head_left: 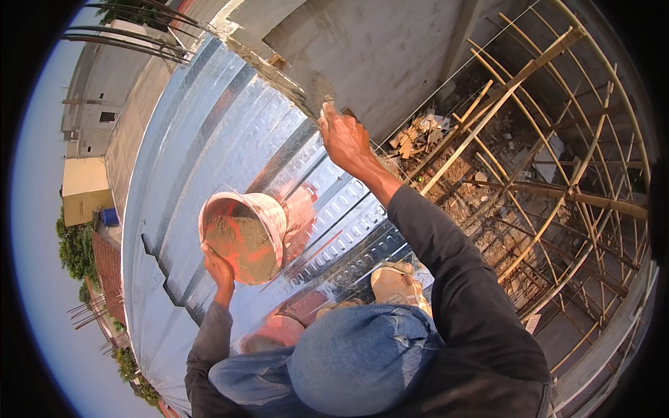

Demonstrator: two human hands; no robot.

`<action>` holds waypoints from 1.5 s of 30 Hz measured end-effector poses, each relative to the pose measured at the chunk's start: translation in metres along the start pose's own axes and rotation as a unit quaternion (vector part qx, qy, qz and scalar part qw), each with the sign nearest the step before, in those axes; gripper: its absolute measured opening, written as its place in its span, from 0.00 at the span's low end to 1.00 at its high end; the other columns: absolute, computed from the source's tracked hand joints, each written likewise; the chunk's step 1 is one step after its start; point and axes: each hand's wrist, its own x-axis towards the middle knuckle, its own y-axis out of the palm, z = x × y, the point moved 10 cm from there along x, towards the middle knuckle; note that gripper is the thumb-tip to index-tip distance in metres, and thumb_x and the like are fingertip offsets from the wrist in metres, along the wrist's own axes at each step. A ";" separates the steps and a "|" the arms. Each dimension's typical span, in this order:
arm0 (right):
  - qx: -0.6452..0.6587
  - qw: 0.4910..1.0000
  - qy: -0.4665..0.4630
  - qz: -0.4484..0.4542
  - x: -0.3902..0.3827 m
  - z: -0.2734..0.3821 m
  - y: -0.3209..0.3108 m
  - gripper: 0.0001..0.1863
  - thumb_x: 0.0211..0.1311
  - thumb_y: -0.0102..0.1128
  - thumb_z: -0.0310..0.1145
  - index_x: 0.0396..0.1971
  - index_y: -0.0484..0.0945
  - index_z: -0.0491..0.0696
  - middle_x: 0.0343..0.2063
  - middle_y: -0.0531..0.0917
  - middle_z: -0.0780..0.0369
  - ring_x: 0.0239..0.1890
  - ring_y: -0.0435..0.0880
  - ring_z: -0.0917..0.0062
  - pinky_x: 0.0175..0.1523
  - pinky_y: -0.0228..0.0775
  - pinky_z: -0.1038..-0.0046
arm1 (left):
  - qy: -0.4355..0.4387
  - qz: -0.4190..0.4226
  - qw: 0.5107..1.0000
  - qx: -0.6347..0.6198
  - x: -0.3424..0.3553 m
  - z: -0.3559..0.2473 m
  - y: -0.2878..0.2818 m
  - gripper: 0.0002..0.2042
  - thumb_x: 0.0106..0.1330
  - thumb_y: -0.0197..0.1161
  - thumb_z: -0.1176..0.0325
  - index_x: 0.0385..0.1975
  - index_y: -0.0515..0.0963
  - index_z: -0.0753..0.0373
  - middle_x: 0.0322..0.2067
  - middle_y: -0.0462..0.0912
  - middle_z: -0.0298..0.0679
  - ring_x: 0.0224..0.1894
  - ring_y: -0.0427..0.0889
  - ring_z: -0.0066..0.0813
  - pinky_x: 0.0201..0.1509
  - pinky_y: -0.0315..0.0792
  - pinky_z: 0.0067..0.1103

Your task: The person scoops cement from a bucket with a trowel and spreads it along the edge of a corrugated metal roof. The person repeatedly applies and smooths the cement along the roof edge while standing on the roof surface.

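My left hand [219, 272] grips the rim of a pale, reddish-stained bucket [277, 216], which tilts toward me on the ridged metal sheet. Grey-brown mortar [240, 244] lies inside it. My right arm reaches forward, and my right hand [345, 143] is closed around the handle of what looks like a trowel [321, 89]. Its mortar-coated blade is hard to tell from the wall behind it. The hand is at the edge where the metal sheet [209, 146] meets a rough mortar strip [275, 76] along the grey wall [376, 56].
Another reddish bucket [275, 331] stands by my knees. My shoe [396, 284] rests on the metal near its right edge. Beyond that edge, a drop holds bamboo scaffolding [519, 181] and rubble [425, 136]. Steel rods [129, 43] stick out at the upper left.
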 end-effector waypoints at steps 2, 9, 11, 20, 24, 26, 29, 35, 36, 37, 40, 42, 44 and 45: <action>-0.012 1.000 0.008 0.007 -0.002 -0.007 -0.001 0.24 0.80 0.53 0.44 0.65 0.79 0.44 0.42 0.89 0.40 0.46 0.88 0.41 0.52 0.80 0.44 | 0.015 -0.002 1.000 -0.004 0.000 -0.006 0.005 0.39 0.86 0.36 0.36 0.65 0.78 0.70 0.53 0.87 0.50 0.55 0.84 0.38 0.60 0.75 0.33; 0.074 0.997 0.010 -0.007 0.033 -0.021 -0.010 0.27 0.81 0.54 0.49 0.60 0.80 0.39 0.36 0.89 0.48 0.35 0.91 0.55 0.40 0.82 0.54 | 0.007 -0.032 0.999 0.025 0.006 -0.001 0.001 0.40 0.86 0.35 0.35 0.65 0.77 0.71 0.53 0.87 0.49 0.55 0.84 0.37 0.60 0.75 0.33; 0.198 0.971 0.074 0.109 0.050 -0.024 0.005 0.26 0.79 0.56 0.52 0.52 0.83 0.41 0.31 0.88 0.54 0.32 0.90 0.65 0.34 0.80 0.60 | -0.003 -0.011 1.000 0.017 0.002 0.013 -0.011 0.41 0.86 0.35 0.34 0.66 0.77 0.71 0.53 0.87 0.49 0.55 0.84 0.37 0.60 0.75 0.33; -0.026 0.960 0.013 0.280 0.036 -0.072 -0.030 0.36 0.82 0.55 0.57 0.70 0.77 0.38 0.20 0.79 0.61 0.19 0.78 0.77 0.23 0.71 0.67 | -0.035 0.017 0.997 -0.063 0.002 0.012 0.006 0.41 0.86 0.36 0.35 0.68 0.75 0.72 0.58 0.85 0.48 0.59 0.82 0.36 0.64 0.74 0.32; -0.056 0.950 0.034 0.306 -0.013 -0.067 -0.061 0.30 0.83 0.55 0.53 0.60 0.83 0.38 0.20 0.80 0.60 0.16 0.77 0.75 0.24 0.71 0.65 | -0.077 0.038 0.989 -0.117 0.003 0.041 -0.004 0.41 0.85 0.39 0.34 0.71 0.73 0.71 0.61 0.82 0.47 0.62 0.80 0.35 0.66 0.73 0.32; -0.066 0.944 0.053 0.319 -0.044 -0.081 -0.086 0.30 0.83 0.54 0.53 0.59 0.83 0.38 0.20 0.79 0.60 0.17 0.78 0.75 0.25 0.72 0.65 | -0.065 0.055 0.979 -0.183 0.002 0.015 0.018 0.38 0.86 0.43 0.37 0.71 0.74 0.70 0.62 0.82 0.45 0.62 0.79 0.32 0.67 0.73 0.31; -0.105 0.940 0.058 0.319 -0.089 -0.086 -0.103 0.30 0.83 0.53 0.54 0.59 0.79 0.38 0.24 0.82 0.57 0.22 0.81 0.73 0.30 0.75 0.65 | -0.067 0.067 0.966 -0.239 0.003 0.001 0.018 0.36 0.86 0.46 0.40 0.71 0.74 0.70 0.63 0.81 0.44 0.63 0.78 0.30 0.68 0.72 0.30; -0.058 0.984 0.054 0.159 -0.107 -0.043 -0.109 0.28 0.85 0.48 0.56 0.50 0.76 0.41 0.27 0.81 0.57 0.29 0.81 0.74 0.39 0.76 0.61 | -0.055 0.072 0.963 -0.253 -0.002 -0.007 0.012 0.34 0.85 0.53 0.43 0.72 0.73 0.70 0.65 0.81 0.43 0.65 0.77 0.30 0.69 0.72 0.29; -0.083 0.987 0.005 0.135 -0.096 -0.036 -0.104 0.27 0.85 0.48 0.55 0.50 0.77 0.41 0.27 0.82 0.55 0.29 0.83 0.71 0.39 0.76 0.61 | -0.043 0.072 0.963 -0.256 -0.001 -0.012 0.015 0.33 0.84 0.56 0.44 0.72 0.73 0.70 0.65 0.81 0.42 0.65 0.77 0.30 0.70 0.71 0.29; -0.107 0.987 -0.043 0.109 -0.083 -0.028 -0.097 0.27 0.85 0.48 0.54 0.51 0.77 0.41 0.28 0.84 0.54 0.30 0.84 0.68 0.40 0.76 0.60 | -0.044 0.075 0.962 -0.257 0.000 -0.012 0.021 0.32 0.84 0.58 0.46 0.73 0.73 0.70 0.66 0.80 0.42 0.65 0.77 0.29 0.70 0.71 0.29; -0.231 0.962 -0.088 0.113 -0.049 0.012 -0.061 0.26 0.83 0.50 0.53 0.55 0.78 0.41 0.37 0.88 0.43 0.40 0.89 0.45 0.46 0.78 0.48 | -0.050 0.088 0.955 -0.280 -0.005 -0.014 0.021 0.30 0.81 0.65 0.54 0.74 0.71 0.68 0.66 0.80 0.40 0.65 0.77 0.28 0.70 0.71 0.29; -0.276 0.952 -0.074 0.105 -0.028 0.028 -0.057 0.26 0.83 0.51 0.52 0.56 0.78 0.41 0.39 0.88 0.40 0.44 0.88 0.40 0.49 0.78 0.45 | -0.048 0.097 0.950 -0.291 -0.009 -0.023 0.022 0.30 0.81 0.65 0.54 0.74 0.72 0.68 0.66 0.81 0.40 0.65 0.78 0.27 0.70 0.72 0.29; -0.278 0.956 -0.047 0.079 -0.013 0.035 -0.061 0.26 0.82 0.51 0.51 0.57 0.77 0.41 0.40 0.89 0.40 0.47 0.87 0.37 0.52 0.78 0.44 | -0.035 0.105 0.945 -0.308 -0.014 -0.037 0.025 0.29 0.81 0.65 0.54 0.73 0.73 0.68 0.65 0.82 0.39 0.64 0.78 0.27 0.69 0.73 0.28; -0.251 0.965 -0.062 0.051 -0.012 0.043 -0.065 0.25 0.82 0.51 0.50 0.57 0.77 0.41 0.40 0.89 0.40 0.46 0.87 0.37 0.52 0.78 0.44 | -0.020 0.108 0.941 -0.320 -0.014 -0.048 0.027 0.29 0.81 0.65 0.54 0.72 0.74 0.68 0.64 0.82 0.39 0.63 0.78 0.26 0.68 0.73 0.28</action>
